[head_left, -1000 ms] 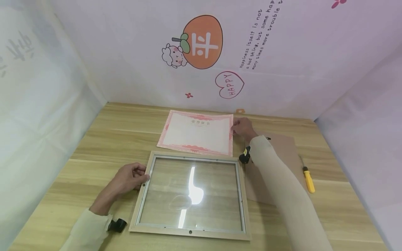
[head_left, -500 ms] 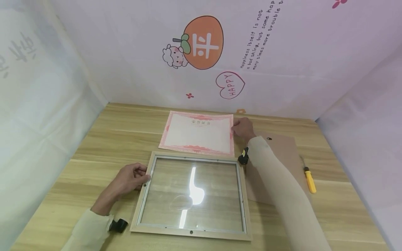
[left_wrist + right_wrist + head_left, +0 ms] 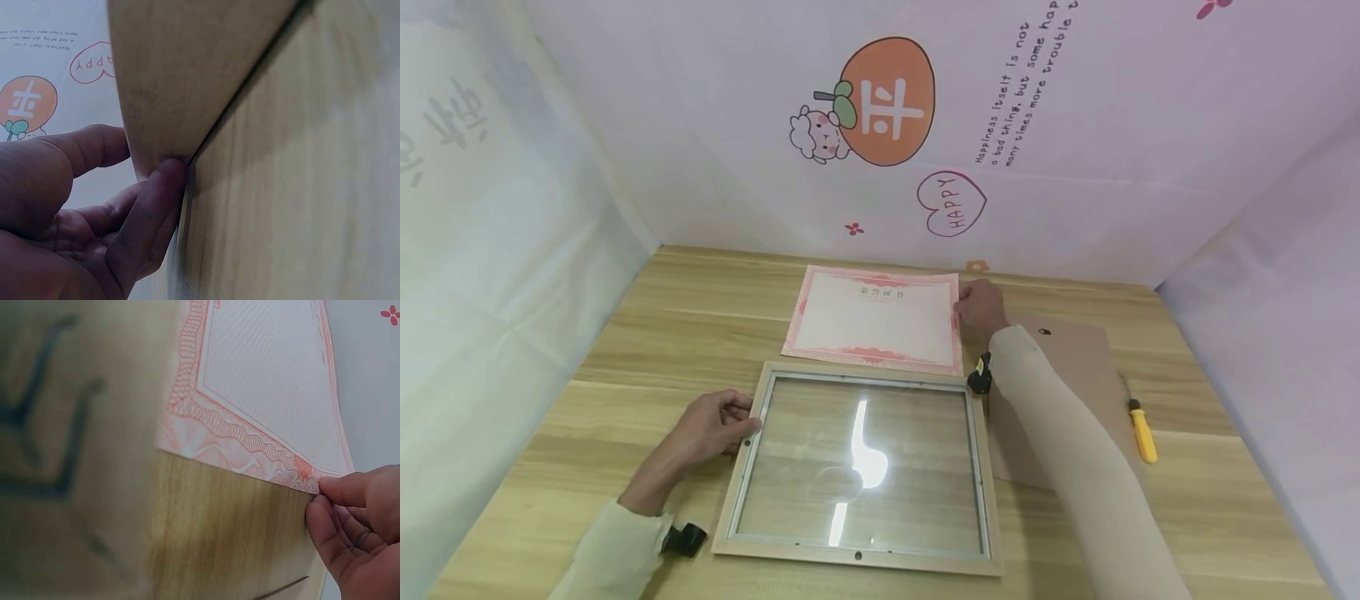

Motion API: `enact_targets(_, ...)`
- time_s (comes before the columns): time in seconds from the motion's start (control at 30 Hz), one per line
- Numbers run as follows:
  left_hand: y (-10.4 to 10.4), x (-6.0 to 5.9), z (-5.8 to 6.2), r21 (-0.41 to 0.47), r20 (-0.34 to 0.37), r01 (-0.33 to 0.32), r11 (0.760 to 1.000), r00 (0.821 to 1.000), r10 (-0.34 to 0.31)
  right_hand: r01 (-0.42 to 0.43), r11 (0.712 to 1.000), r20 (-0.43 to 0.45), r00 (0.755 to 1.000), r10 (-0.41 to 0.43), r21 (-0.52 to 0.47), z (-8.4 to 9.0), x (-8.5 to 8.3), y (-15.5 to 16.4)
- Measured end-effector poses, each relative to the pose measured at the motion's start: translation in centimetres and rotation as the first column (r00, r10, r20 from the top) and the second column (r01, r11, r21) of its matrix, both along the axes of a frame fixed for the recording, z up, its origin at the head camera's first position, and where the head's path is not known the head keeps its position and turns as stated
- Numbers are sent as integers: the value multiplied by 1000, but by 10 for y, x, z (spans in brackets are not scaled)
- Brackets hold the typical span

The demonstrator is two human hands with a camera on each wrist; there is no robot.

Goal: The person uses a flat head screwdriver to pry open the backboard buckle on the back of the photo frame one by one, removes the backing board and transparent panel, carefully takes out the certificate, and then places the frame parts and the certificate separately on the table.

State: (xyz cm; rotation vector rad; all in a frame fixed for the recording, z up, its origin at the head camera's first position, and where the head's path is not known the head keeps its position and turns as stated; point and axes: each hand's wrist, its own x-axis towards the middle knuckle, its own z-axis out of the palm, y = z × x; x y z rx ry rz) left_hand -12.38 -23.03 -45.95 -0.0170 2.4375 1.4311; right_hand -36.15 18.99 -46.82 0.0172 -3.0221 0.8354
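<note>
Certificate (image 3: 876,321) lies flat on the wooden table (image 3: 647,333), at the far side, long axis running left to right across the person's view. Right hand (image 3: 979,308) is at its right short edge; the right wrist view shows the fingertips (image 3: 325,487) curled in and pinching that edge near a corner (image 3: 306,472), which looks barely raised off the table, hard to be sure. The rest of the sheet extends left, away from this hand. Right hand is the nearer one by far; left hand is well apart from the paper.

Picture frame (image 3: 857,467) with a glass pane lies flat nearer the person, just beside the certificate's near long edge, a thin strip of table between them, long sides parallel to the paper's. So from the pinch point the frame lies toward the person and a bit left. Left hand (image 3: 711,429) is at the frame's left rail, fingers curled against its outer edge; the left wrist view shows a fingertip (image 3: 164,181) pressed up under the frame's edge (image 3: 181,81), thumb on top, a steadying hold.

Brown backing board (image 3: 1075,367) lies flat right of the frame, partly under the right forearm. Yellow-handled screwdriver (image 3: 1141,429) sits on the table just beyond the board's right edge, untouched. Small black wrist cameras show on both sleeves.
</note>
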Motion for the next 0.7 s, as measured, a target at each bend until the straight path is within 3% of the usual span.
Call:
enact_targets(0.37, 0, 0, -1, 24, -5, 11, 1000, 1000, -11, 8, 1000, 57, 998, -8, 3, 4, 1, -2)
enact_targets(0.7, -2, -2, -2, 17, -2, 13, 1000, 1000, -13, 22, 1000, 34, 999, -22, -12, 2, 1, -4)
